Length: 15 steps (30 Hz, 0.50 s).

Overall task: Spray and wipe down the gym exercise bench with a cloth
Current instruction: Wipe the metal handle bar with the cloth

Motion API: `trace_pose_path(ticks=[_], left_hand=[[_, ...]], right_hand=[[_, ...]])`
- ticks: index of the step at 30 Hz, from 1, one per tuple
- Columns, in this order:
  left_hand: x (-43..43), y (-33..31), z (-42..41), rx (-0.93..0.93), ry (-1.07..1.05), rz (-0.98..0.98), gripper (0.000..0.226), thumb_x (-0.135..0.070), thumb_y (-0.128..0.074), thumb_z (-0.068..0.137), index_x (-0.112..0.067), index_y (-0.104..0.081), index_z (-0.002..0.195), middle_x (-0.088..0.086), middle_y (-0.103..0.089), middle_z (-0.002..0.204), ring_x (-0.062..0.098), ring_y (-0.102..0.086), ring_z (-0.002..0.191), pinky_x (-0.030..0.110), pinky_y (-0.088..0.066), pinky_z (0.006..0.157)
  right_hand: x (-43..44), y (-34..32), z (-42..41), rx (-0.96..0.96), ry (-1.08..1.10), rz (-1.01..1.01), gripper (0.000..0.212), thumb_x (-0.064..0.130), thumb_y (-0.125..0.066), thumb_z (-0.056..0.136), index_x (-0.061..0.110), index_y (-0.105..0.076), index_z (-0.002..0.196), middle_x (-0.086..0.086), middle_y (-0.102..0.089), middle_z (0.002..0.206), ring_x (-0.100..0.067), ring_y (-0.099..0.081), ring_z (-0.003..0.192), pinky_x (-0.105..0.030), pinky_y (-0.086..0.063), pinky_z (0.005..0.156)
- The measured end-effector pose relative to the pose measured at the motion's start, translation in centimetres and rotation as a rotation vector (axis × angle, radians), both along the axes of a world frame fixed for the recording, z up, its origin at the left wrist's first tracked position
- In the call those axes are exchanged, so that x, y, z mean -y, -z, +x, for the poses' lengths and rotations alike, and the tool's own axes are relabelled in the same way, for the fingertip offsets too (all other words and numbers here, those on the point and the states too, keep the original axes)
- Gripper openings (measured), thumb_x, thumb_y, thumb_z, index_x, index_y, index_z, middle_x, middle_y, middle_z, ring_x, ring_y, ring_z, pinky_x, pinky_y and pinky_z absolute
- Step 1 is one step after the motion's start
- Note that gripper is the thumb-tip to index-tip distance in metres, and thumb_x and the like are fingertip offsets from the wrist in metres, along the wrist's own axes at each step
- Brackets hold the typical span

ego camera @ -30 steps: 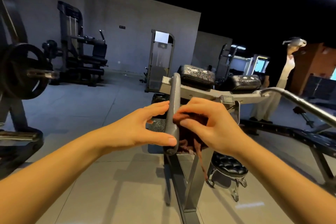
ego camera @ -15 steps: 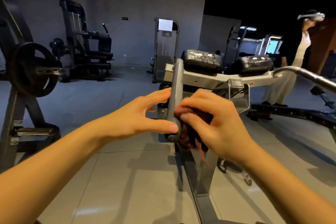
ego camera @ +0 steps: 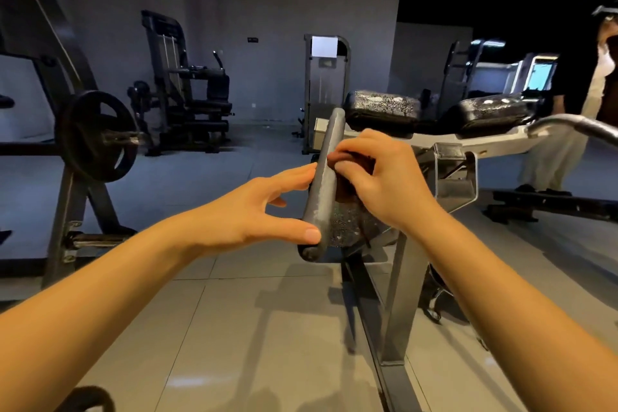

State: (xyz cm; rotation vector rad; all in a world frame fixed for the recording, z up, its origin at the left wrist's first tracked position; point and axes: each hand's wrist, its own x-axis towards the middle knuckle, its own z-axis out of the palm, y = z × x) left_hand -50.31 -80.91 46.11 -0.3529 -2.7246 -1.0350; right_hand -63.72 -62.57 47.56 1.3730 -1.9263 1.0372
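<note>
bench pad (ego camera: pixel 323 182): grey, edge-on, tilted | cloth (ego camera: pixel 356 159): dark brown, bunched against pad

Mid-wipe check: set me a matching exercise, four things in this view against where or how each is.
Things: 1 left hand; 2 right hand; 3 cloth; 4 weight plate.
States: A on a bar, far left; B against the right face of the bench pad; C fingertips touching that pad's left edge; D gripping the cloth.
Pairs: 1-C; 2-D; 3-B; 4-A.

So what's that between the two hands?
In the head view, the bench's grey pad stands edge-on between them: the left hand touches its edge, the right hand holds a dark cloth against its other side.
</note>
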Motion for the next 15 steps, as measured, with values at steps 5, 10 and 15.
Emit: trace_pose_path(ticks=[5, 10, 15], left_hand=[[-0.3, -0.5, 0.1, 0.013, 0.015, -0.025, 0.086, -0.055, -0.069, 0.08, -0.048, -0.03, 0.156, -0.036, -0.034, 0.156, -0.007, -0.034, 0.144, 0.032, -0.033, 0.114], [-0.9, -0.7, 0.2, 0.024, -0.003, -0.041, 0.08, -0.051, -0.07, 0.082, -0.054, -0.031, 0.151, -0.038, -0.037, 0.152, -0.008, -0.037, 0.141, 0.027, -0.034, 0.108], [-0.8, -0.6, 0.2, 0.038, -0.031, -0.05, 0.081, -0.052, -0.071, 0.081, -0.061, -0.028, 0.15, -0.043, -0.034, 0.151, -0.01, -0.039, 0.138, 0.027, -0.036, 0.105]], right_hand=[[-2.9, 3.8, 4.8, 0.017, -0.173, -0.089, 0.013, 0.006, -0.07, 0.093, 0.01, -0.077, 0.103, -0.001, -0.066, 0.095, -0.013, -0.063, 0.09, -0.024, -0.049, 0.082], [-0.3, 2.6, 0.7, 0.043, -0.118, -0.195, 0.013, 0.007, -0.07, 0.092, 0.011, -0.078, 0.102, -0.001, -0.068, 0.095, -0.011, -0.063, 0.091, -0.019, -0.048, 0.086], [4.7, -0.2, -7.2, 0.249, 0.026, -0.32, 0.013, 0.014, -0.069, 0.093, 0.017, -0.079, 0.102, -0.002, -0.073, 0.1, -0.015, -0.066, 0.096, -0.039, -0.052, 0.094]])
